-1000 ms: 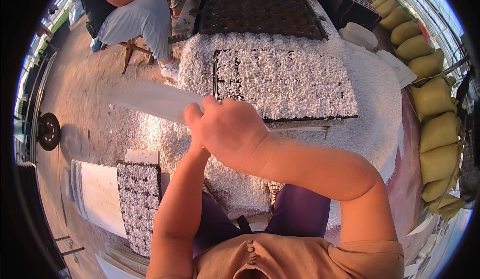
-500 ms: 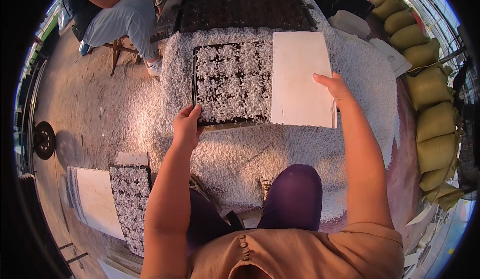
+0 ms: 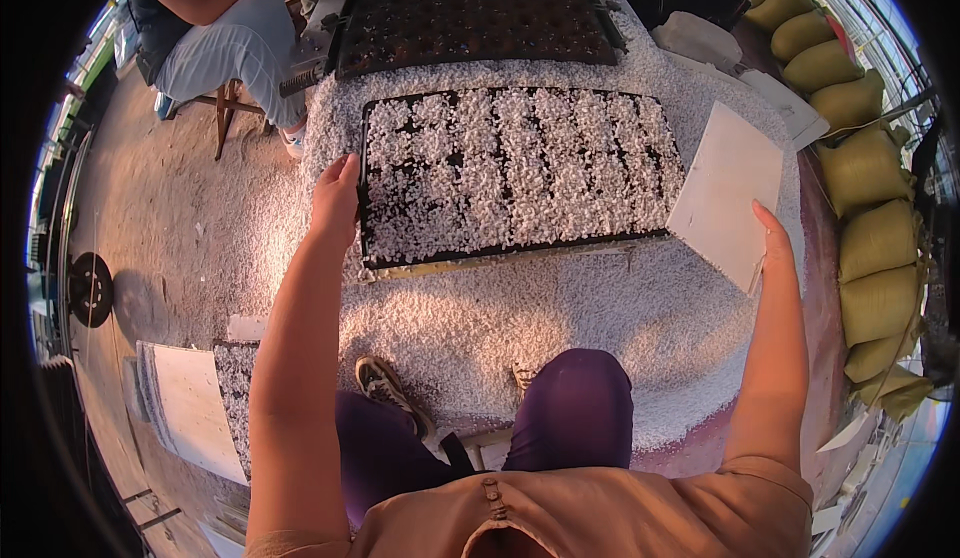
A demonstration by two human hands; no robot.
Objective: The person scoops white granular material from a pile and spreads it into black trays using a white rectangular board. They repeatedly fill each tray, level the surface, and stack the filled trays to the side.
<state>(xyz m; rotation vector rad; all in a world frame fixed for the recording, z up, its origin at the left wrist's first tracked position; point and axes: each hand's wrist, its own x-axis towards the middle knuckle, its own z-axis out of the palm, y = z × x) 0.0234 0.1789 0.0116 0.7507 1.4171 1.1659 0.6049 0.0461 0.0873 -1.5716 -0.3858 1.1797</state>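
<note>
A black seedling tray (image 3: 520, 180) with square cells lies before me, strewn with white granules that fill most cells and cover parts of its dividers. At its left edge, my left hand (image 3: 337, 198) is closed on the rim, thumb up and the other fingers mostly hidden. Off the tray's right end, my right hand (image 3: 775, 243) grips a flat white board (image 3: 728, 193) by its lower right edge, thumb on top. The board is tilted, its lower left corner close to the tray's right edge.
White granules (image 3: 480, 318) spread widely around the tray. Beyond it lies a larger dark tray surface (image 3: 475, 13). A seated person (image 3: 240, 43) is at the far left. Stuffed yellow-green sacks (image 3: 880, 248) line the right side. Another granule-covered tray (image 3: 235, 388) lies at lower left beside white boards.
The white board has moved right off the tray in my right hand and turned, uncovering the tray's right half. My left hand sits higher along the tray's left edge.
</note>
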